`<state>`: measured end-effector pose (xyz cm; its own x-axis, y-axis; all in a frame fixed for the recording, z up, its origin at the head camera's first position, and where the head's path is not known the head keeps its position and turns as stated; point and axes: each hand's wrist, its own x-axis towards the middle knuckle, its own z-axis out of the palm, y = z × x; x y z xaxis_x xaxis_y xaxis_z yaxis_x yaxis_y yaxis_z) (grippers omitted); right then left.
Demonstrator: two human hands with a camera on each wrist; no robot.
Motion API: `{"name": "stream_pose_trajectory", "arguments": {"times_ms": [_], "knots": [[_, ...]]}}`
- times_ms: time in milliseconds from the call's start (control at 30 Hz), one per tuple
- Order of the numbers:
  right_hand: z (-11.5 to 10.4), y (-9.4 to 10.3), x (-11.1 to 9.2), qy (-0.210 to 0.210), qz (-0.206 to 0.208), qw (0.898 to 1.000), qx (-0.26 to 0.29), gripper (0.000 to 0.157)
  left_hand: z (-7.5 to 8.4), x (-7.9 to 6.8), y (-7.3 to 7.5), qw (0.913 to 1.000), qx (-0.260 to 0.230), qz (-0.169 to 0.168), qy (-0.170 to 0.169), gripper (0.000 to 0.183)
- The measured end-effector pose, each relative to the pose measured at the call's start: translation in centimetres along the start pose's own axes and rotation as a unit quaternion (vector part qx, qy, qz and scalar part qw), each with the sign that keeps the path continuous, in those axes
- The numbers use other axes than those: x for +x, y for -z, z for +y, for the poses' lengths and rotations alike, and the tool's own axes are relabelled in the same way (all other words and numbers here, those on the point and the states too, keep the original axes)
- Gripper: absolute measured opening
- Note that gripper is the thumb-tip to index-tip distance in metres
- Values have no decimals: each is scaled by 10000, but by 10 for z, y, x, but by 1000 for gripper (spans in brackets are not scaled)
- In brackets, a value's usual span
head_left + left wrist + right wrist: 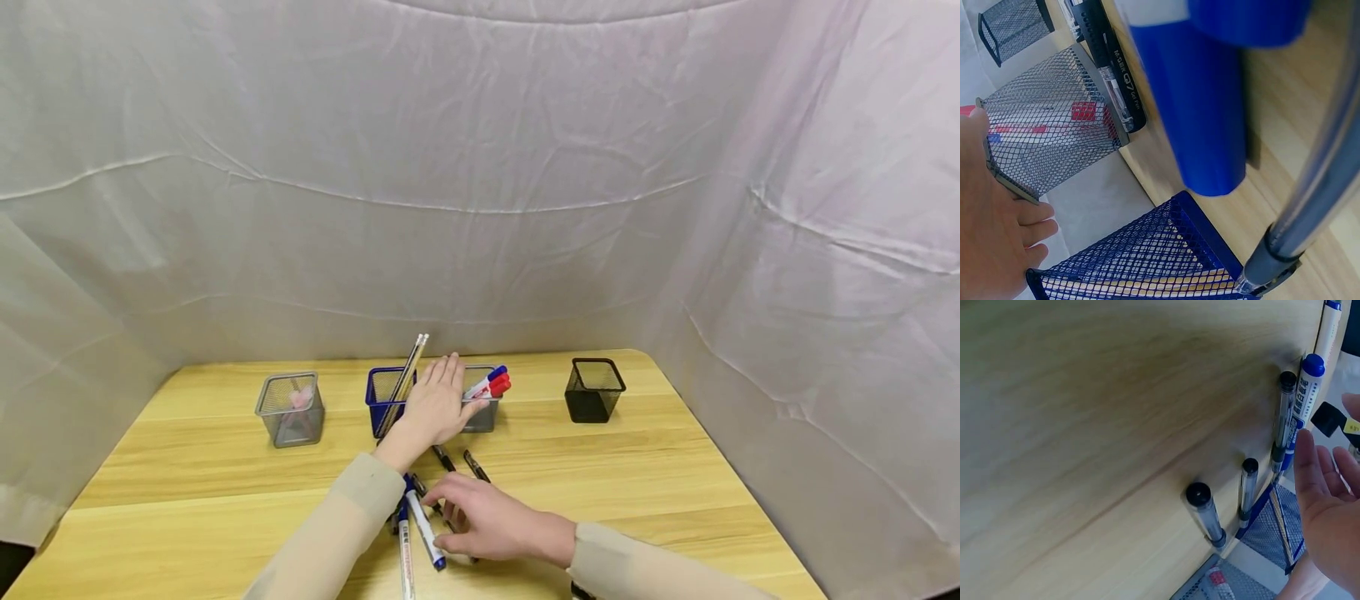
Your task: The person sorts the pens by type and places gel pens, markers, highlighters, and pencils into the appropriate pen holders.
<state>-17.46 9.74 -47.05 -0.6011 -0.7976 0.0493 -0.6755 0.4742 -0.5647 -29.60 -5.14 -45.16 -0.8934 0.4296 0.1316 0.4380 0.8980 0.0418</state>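
My left hand (438,400), fingers straight, reaches over the grey mesh pen holder (1047,125) and touches its rim; red- and blue-capped markers (491,383) lean inside it. Left of it, a blue mesh pen holder (372,390) contains pencils (408,371). My right hand (491,518) hovers with loosely bent fingers just right of a white marker with blue ends (423,525), apparently gripping nothing. Another blue-capped marker (406,554) lies beside that one. Black gel pens (476,467) lie between the hands and the holders, some partly hidden by my right hand.
To the left stands a grey mesh holder (292,425) with something pink inside. A black mesh holder (592,404) sits at the right on the wooden table (187,483). Grey fabric (450,275) encloses the back and sides.
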Motion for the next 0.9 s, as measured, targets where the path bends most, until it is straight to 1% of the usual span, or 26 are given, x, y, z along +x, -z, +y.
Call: {"name": "stream_pose_trajectory", "arguments": {"times_ms": [200, 300, 433, 567, 700, 900], "knots": [[-2, -2, 7, -100, -62, 9996, -275, 47, 0, -1, 1, 10000, -32, -25, -15, 91], [-1, -4, 10, -41, -103, 9990, -433, 47, 1, -1, 1, 9999, -94, 30, -31, 90], [1, -8, 11, 224, -75, 9971, -729, 39, 0, -1, 0, 9999, -80, 119, -45, 90], [-1, -10, 11, 363, -36, 9943, -1004, 26, -1, 0, -3, 9998, -40, 171, -63, 89], [-3, -10, 11, 263, -127, 9944, -1016, 24, 0, 0, -1, 9998, -16, 159, -70, 90], [-6, -11, 8, -38, -244, 9958, -878, 23, 0, -1, -1, 9998, -90, 158, -63, 90]]}}
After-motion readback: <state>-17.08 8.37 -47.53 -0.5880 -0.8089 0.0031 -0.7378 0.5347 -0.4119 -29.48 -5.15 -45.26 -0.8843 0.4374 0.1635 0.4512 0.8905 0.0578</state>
